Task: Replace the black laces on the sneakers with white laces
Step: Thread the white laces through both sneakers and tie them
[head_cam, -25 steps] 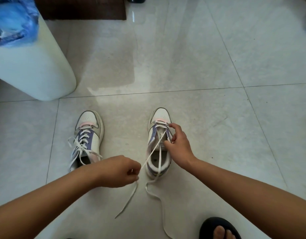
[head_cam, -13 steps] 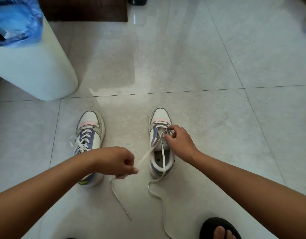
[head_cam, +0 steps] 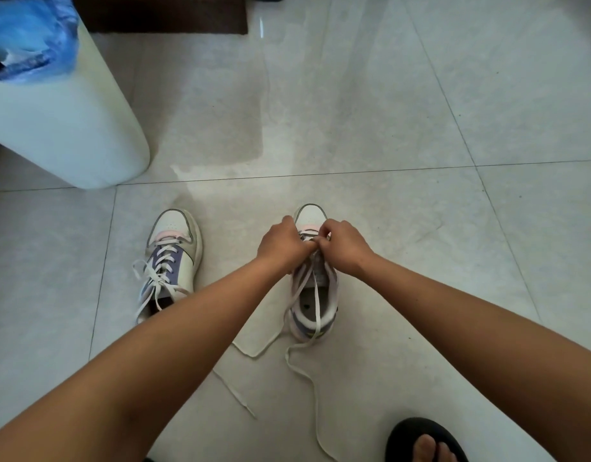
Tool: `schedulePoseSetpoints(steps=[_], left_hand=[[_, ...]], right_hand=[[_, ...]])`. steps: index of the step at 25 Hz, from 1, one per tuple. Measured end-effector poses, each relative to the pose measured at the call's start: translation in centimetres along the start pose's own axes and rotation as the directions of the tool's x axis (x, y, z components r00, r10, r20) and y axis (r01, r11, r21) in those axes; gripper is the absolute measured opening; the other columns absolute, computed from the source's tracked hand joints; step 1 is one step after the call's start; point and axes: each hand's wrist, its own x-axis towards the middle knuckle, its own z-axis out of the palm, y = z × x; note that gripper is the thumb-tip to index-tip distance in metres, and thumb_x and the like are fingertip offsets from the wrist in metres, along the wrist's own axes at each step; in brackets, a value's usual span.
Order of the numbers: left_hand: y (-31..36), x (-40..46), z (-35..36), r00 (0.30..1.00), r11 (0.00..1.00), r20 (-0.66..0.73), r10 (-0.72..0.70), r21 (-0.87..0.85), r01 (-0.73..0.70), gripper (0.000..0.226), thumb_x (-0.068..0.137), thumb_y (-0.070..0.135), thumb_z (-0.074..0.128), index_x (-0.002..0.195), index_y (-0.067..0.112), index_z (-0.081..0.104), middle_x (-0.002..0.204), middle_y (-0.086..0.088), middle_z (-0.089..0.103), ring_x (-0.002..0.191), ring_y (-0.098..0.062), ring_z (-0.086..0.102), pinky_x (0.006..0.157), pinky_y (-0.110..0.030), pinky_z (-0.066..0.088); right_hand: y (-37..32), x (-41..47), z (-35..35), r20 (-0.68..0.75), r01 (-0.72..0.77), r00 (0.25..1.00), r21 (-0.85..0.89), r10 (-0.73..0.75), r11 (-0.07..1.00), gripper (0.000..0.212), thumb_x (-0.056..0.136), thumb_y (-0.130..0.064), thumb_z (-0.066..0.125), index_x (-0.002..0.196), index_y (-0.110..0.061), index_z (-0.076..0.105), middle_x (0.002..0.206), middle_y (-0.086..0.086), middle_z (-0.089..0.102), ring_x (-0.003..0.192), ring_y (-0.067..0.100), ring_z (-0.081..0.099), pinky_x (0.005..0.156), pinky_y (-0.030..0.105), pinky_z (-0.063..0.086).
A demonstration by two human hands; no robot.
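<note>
White lace (head_cam: 315,295) on the right sneaker (head_cam: 315,281) is being worked at the far eyelets, near the toe. Left hand (head_cam: 282,243) and right hand (head_cam: 342,243) meet over the tongue, fingers curled and pinching the lace between them; which eyelet is in play is hidden under the knuckles. Judgement: both hands close in so one can steady the eyelet row while the other feeds or tightens the lace. Shoe stands upright on the floor (head_cam: 387,128), toe pointing far, heel near, presumably so the eyelets face up. Two loose lace tails run back over the shoe opening and trail onto the near floor, slack left for further threading. Left sneaker (head_cam: 172,261) stands well apart to the left, already carrying a white lace, ends loose. Far left: white bin (head_cam: 70,128) with blue liner (head_cam: 24,38). Near right: foot in a black slipper (head_cam: 424,440)
</note>
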Motion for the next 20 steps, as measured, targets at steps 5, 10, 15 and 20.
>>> schedulePoseSetpoints(steps=[5,10,15,20], left_hand=[[-0.4,-0.3,0.7,0.995,0.997,-0.060,0.074,-0.009,-0.074,0.028,0.084,0.021,0.053,0.106,0.006,0.045,0.100,-0.016,0.061,0.087,-0.035,0.061,0.067,-0.036,0.050],[-1.8,-0.6,0.9,0.978,0.986,-0.138,0.159,-0.026,-0.164,0.016,0.088,0.021,0.055,0.098,0.010,0.050,0.091,-0.010,0.062,0.083,-0.027,0.057,0.070,-0.036,0.043],[-1.9,-0.3,0.9,0.983,0.986,-0.112,0.145,-0.071,-0.153,0.016,0.087,0.020,0.056,0.098,0.009,0.049,0.089,-0.010,0.062,0.083,-0.028,0.057,0.071,-0.037,0.044],[-2.1,0.3,0.1,0.988,0.983,-0.029,0.153,-0.096,-0.155,0.019,0.085,0.019,0.058,0.097,0.009,0.050,0.081,-0.005,0.057,0.075,-0.024,0.053,0.070,-0.037,0.046]], right_hand=[[2.4,0.0,-0.5,0.057,0.098,0.994,-0.014,-0.097,0.995,0.011,0.095,-0.013,0.048,0.085,-0.011,0.044,0.086,0.009,0.052,0.079,0.027,0.049,0.066,0.033,0.037],[3.4,-0.7,0.1,-0.028,0.161,0.987,0.117,-0.159,0.980,0.018,0.094,-0.015,0.052,0.109,-0.013,0.062,0.099,0.006,0.063,0.086,0.022,0.057,0.081,0.035,0.046],[1.9,1.3,-2.3,0.140,0.325,0.939,-0.061,-0.314,0.944,0.015,0.088,-0.007,0.058,0.101,-0.008,0.066,0.095,0.007,0.066,0.085,0.021,0.057,0.075,0.028,0.043],[0.1,2.7,-3.6,0.377,0.408,0.875,-0.237,-0.304,0.882,0.017,0.089,-0.006,0.055,0.103,-0.010,0.064,0.083,-0.003,0.055,0.079,0.016,0.048,0.062,0.024,0.035]])
